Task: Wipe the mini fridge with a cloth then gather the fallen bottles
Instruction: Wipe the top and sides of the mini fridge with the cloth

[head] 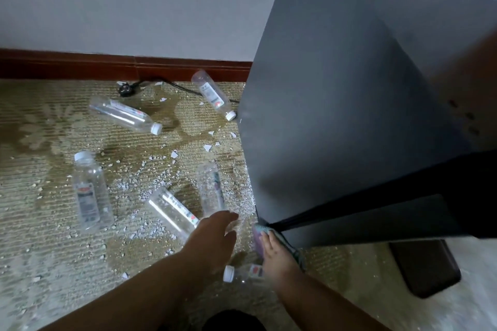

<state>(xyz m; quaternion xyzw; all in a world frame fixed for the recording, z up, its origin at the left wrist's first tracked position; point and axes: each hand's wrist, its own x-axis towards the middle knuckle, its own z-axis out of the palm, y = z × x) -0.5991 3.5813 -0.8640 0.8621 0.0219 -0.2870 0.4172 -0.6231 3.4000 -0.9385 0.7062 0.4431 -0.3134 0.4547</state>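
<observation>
The dark grey mini fridge (336,115) fills the right half of the view. My right hand (274,252) presses a small teal and purple cloth (258,236) against the fridge's lower front corner. My left hand (215,234) hovers with relaxed fingers over the floor, just above the near ends of two clear plastic bottles (172,212) (211,188). Several more clear bottles lie on the carpet: one at the left (87,193), one farther back (126,115), one by the fridge's far corner (212,94), and one between my forearms (242,273).
White flakes and crumbs (150,180) are scattered over the beige carpet, with damp stains around them. A black plug and cable (129,87) lie by the red-brown skirting board (121,64). A dark flat object (425,266) lies on the floor right of the fridge.
</observation>
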